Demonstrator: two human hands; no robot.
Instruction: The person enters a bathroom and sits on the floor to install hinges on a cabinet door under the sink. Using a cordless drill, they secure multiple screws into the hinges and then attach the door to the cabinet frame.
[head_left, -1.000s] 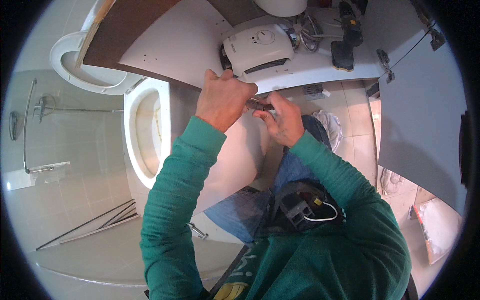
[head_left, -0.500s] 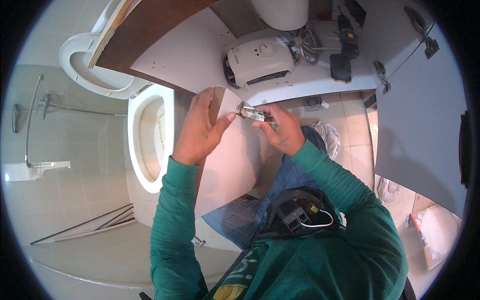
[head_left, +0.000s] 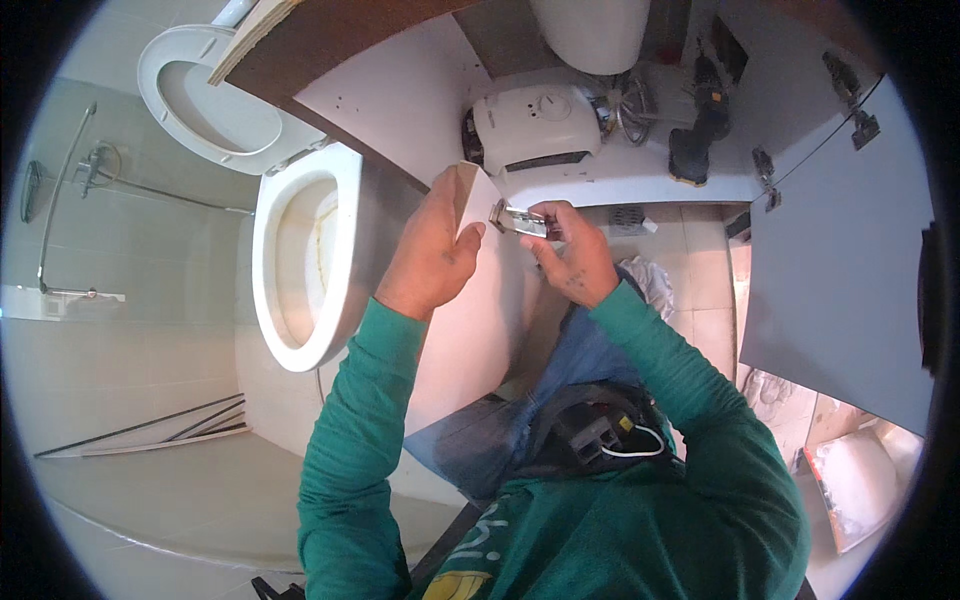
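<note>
A white cabinet door panel (head_left: 465,345) stands tilted in front of my body, its upper corner below the cabinet opening. My left hand (head_left: 428,255) is closed round the panel's left edge near that corner, thumb on the white face. At the same corner a metal cabinet hinge (head_left: 522,220) sits against the panel face. The fingers and thumb of my right hand (head_left: 580,258) grip the hinge's outer end. Part of the hinge is hidden by those fingers.
The cabinet floor holds a white box-shaped appliance with a dial (head_left: 537,125), a cordless drill (head_left: 711,112) and coiled cables (head_left: 632,108). An open grey door (head_left: 835,260) hangs at right on hinges (head_left: 862,128). Left is a toilet (head_left: 347,230) with its seat raised. A drain grate (head_left: 627,217) lies below the cabinet.
My view has shifted slightly. Both hands, the panel and the hinge appear a little further right in the picture, with the same grip on each.
</note>
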